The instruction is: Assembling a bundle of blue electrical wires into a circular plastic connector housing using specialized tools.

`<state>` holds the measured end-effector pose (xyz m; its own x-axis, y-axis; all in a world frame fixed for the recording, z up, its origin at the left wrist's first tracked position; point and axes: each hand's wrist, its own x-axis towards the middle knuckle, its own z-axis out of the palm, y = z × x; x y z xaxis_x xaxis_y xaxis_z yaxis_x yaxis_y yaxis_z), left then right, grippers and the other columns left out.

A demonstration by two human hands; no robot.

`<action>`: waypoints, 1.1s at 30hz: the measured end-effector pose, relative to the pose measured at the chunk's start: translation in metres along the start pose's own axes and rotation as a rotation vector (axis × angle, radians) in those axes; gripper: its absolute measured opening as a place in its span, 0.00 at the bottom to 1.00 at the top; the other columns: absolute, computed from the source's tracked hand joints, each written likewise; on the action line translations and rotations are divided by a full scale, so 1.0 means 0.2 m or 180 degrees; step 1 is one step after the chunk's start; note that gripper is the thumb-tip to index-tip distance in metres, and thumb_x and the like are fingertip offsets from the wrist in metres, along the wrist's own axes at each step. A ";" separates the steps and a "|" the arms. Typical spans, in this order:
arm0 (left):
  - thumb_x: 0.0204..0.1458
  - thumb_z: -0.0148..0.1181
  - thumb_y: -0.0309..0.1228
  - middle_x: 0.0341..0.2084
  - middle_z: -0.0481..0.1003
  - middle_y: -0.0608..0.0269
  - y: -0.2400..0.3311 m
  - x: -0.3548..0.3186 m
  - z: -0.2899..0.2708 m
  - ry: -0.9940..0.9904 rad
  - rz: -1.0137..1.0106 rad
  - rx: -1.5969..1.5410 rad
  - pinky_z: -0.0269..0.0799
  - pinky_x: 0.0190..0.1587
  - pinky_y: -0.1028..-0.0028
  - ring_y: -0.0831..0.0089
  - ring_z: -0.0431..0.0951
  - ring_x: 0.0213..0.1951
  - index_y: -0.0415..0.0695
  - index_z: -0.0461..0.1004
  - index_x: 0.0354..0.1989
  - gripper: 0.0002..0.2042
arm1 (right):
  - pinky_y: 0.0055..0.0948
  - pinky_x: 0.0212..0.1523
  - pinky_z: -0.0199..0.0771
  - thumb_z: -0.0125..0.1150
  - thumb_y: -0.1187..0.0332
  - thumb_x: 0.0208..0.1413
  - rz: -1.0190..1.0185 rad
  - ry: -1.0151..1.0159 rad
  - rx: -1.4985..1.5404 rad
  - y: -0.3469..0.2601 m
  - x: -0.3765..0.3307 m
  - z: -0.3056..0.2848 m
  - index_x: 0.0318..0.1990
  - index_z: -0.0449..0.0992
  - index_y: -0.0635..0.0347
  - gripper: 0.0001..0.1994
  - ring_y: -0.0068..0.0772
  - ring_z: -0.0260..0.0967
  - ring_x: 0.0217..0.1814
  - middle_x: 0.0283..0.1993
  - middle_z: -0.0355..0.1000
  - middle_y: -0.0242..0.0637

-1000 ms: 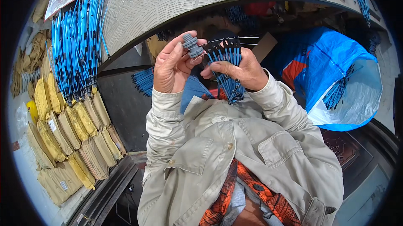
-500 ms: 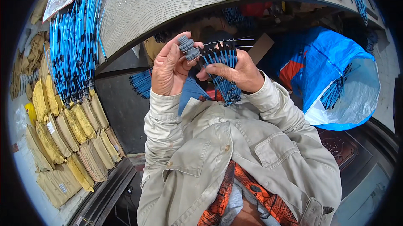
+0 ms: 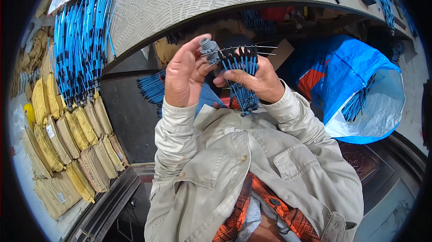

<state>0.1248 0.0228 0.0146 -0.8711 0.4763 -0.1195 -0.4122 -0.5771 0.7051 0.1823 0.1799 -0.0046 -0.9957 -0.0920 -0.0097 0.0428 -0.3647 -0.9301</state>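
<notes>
Over a dozen packets: flat, crinkled, tan and yellow wrapping, stacked in rows at far left.
Blue bunch: slim smooth rods with black sections, dense and spiky, just above the packets.
Worktop: pale, embossed with arcs and short bars; its dark front edge curves above my hands.
Room at left: a dark gap between the packets and my left sleeve.
Left fingers: curled, gripping the grey part near their tips.
Grey part: ribbed, stubby, round-ended, tilted up, just beside the rod fan.
Thin wires: pale, straight, reaching right past the rod tops; I cannot tell whether they pass through the grey part.
Rod fan: blue, black-topped, ringed at the lower ends, spread flat and narrowing downward.
Right fingers: closed around the rod fan, thumb across its front.
Room at right: a narrow dark gap before the bag.
Bag: glossy blue woven sheet, pale inside, mouth gaping, more rods within.
</notes>
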 end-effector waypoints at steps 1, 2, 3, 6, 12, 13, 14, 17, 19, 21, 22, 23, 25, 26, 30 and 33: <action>0.52 0.52 0.23 0.39 0.73 0.52 0.00 -0.01 0.01 0.0002 0.0037 -0.0118 0.73 0.38 0.82 0.74 0.75 0.37 0.34 0.64 0.51 0.17 | 0.16 0.29 0.70 0.60 0.71 0.50 0.0018 0.0017 0.0014 0.00 0.00 0.00 0.38 0.71 0.65 0.10 0.23 0.71 0.26 0.27 0.75 0.36; 0.52 0.52 0.23 0.39 0.73 0.52 -0.01 -0.02 0.03 0.0005 0.0054 -0.0122 0.73 0.38 0.82 0.74 0.75 0.37 0.34 0.64 0.51 0.17 | 0.16 0.29 0.70 0.60 0.71 0.50 0.0017 0.0002 0.0005 0.00 0.00 0.00 0.38 0.71 0.65 0.10 0.23 0.71 0.26 0.27 0.75 0.36; 0.51 0.52 0.21 0.40 0.72 0.52 -0.02 -0.03 0.04 0.0072 0.0221 0.0132 0.73 0.39 0.82 0.74 0.75 0.37 0.34 0.65 0.51 0.17 | 0.16 0.29 0.70 0.60 0.71 0.50 0.0008 0.0008 -0.0066 -0.01 0.00 0.00 0.37 0.71 0.65 0.09 0.23 0.71 0.26 0.27 0.75 0.36; 0.47 0.53 0.15 0.41 0.70 0.54 -0.05 -0.06 0.09 0.0282 0.0731 0.0893 0.71 0.41 0.83 0.74 0.73 0.39 0.33 0.65 0.50 0.19 | 0.16 0.29 0.70 0.60 0.71 0.50 -0.0028 0.0018 -0.0285 -0.01 0.00 -0.01 0.37 0.71 0.65 0.09 0.22 0.70 0.26 0.26 0.75 0.35; 0.44 0.54 0.12 0.42 0.69 0.56 -0.05 -0.08 0.10 0.0460 0.0844 0.1456 0.69 0.41 0.83 0.75 0.73 0.39 0.32 0.66 0.50 0.21 | 0.16 0.29 0.70 0.59 0.71 0.50 -0.0081 0.0058 -0.0323 -0.01 0.01 0.00 0.37 0.72 0.65 0.09 0.22 0.70 0.26 0.26 0.75 0.35; 0.44 0.54 0.13 0.42 0.69 0.56 -0.05 -0.07 0.10 0.0416 0.0917 0.1542 0.69 0.41 0.83 0.75 0.73 0.39 0.32 0.66 0.50 0.21 | 0.16 0.29 0.70 0.59 0.71 0.50 -0.0058 0.0079 -0.0357 -0.02 0.01 0.01 0.37 0.72 0.65 0.09 0.22 0.70 0.26 0.27 0.75 0.35; 0.44 0.55 0.13 0.42 0.69 0.56 -0.05 -0.07 0.09 0.0372 0.0988 0.1629 0.69 0.41 0.83 0.75 0.72 0.38 0.32 0.66 0.50 0.21 | 0.16 0.29 0.70 0.59 0.71 0.50 -0.0036 0.0100 -0.0391 -0.02 0.01 0.01 0.37 0.72 0.65 0.08 0.22 0.70 0.26 0.27 0.75 0.36; 0.44 0.55 0.14 0.42 0.69 0.57 -0.06 -0.07 0.09 0.0286 0.1131 0.1799 0.69 0.41 0.83 0.75 0.72 0.38 0.32 0.66 0.50 0.20 | 0.16 0.29 0.70 0.59 0.72 0.50 0.0009 0.0141 -0.0463 -0.04 0.01 0.01 0.37 0.72 0.65 0.08 0.21 0.70 0.25 0.27 0.75 0.36; 0.44 0.55 0.14 0.42 0.69 0.57 -0.06 -0.07 0.08 0.0250 0.1226 0.2000 0.69 0.40 0.83 0.75 0.72 0.38 0.33 0.66 0.49 0.20 | 0.15 0.29 0.70 0.59 0.73 0.50 -0.0047 0.0129 -0.0569 -0.04 0.01 0.01 0.37 0.72 0.66 0.08 0.21 0.70 0.25 0.27 0.75 0.36; 0.44 0.56 0.15 0.42 0.68 0.58 -0.06 -0.07 0.08 0.0217 0.1320 0.2201 0.70 0.39 0.83 0.75 0.72 0.38 0.33 0.67 0.49 0.20 | 0.15 0.29 0.70 0.59 0.74 0.49 -0.0102 0.0116 -0.0675 -0.05 0.00 0.01 0.37 0.72 0.66 0.08 0.21 0.70 0.25 0.27 0.75 0.37; 0.44 0.56 0.15 0.42 0.68 0.58 -0.06 -0.07 0.08 0.0221 0.1326 0.2202 0.70 0.39 0.83 0.75 0.72 0.38 0.33 0.67 0.49 0.20 | 0.15 0.29 0.70 0.59 0.74 0.49 -0.0104 0.0108 -0.0676 -0.05 0.00 0.01 0.37 0.72 0.66 0.08 0.21 0.70 0.25 0.27 0.75 0.37; 0.44 0.56 0.15 0.42 0.68 0.58 -0.06 -0.08 0.09 0.0281 0.1237 0.2022 0.70 0.38 0.83 0.76 0.72 0.38 0.33 0.67 0.49 0.20 | 0.15 0.29 0.70 0.59 0.74 0.49 -0.0111 0.0131 -0.0653 -0.05 0.00 0.01 0.37 0.72 0.66 0.08 0.22 0.70 0.25 0.27 0.75 0.37; 0.44 0.57 0.15 0.42 0.68 0.57 -0.06 -0.10 0.11 0.0396 0.1055 0.1658 0.70 0.36 0.84 0.76 0.72 0.38 0.34 0.67 0.49 0.20 | 0.14 0.28 0.70 0.59 0.75 0.49 -0.0123 0.0180 -0.0607 -0.05 -0.01 0.02 0.37 0.72 0.66 0.08 0.22 0.70 0.25 0.26 0.74 0.38; 0.44 0.57 0.15 0.42 0.68 0.57 -0.07 -0.10 0.11 0.0451 0.0963 0.1476 0.70 0.34 0.84 0.76 0.72 0.38 0.34 0.67 0.49 0.20 | 0.14 0.28 0.70 0.59 0.75 0.49 -0.0129 0.0206 -0.0585 -0.05 -0.01 0.02 0.38 0.72 0.66 0.08 0.22 0.70 0.25 0.26 0.74 0.38; 0.43 0.58 0.15 0.40 0.69 0.58 -0.07 -0.11 0.14 0.0474 0.0798 0.1096 0.70 0.32 0.85 0.76 0.72 0.37 0.35 0.67 0.48 0.21 | 0.14 0.28 0.70 0.59 0.76 0.49 -0.0157 0.0197 -0.0404 -0.08 -0.02 0.04 0.38 0.72 0.67 0.08 0.22 0.70 0.25 0.26 0.74 0.38; 0.42 0.59 0.15 0.38 0.71 0.58 -0.03 -0.12 0.20 0.0487 0.0777 0.1011 0.69 0.30 0.86 0.76 0.72 0.36 0.35 0.68 0.48 0.21 | 0.14 0.28 0.70 0.58 0.76 0.49 -0.0185 0.0212 -0.0325 -0.15 -0.03 0.07 0.38 0.71 0.67 0.08 0.22 0.70 0.25 0.25 0.74 0.38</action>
<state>0.1593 0.0424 0.0411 -0.9724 0.2333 -0.0079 -0.1072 -0.4162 0.9029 0.1889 0.1796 0.0288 -0.9997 -0.0104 0.0241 -0.0204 -0.2711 -0.9623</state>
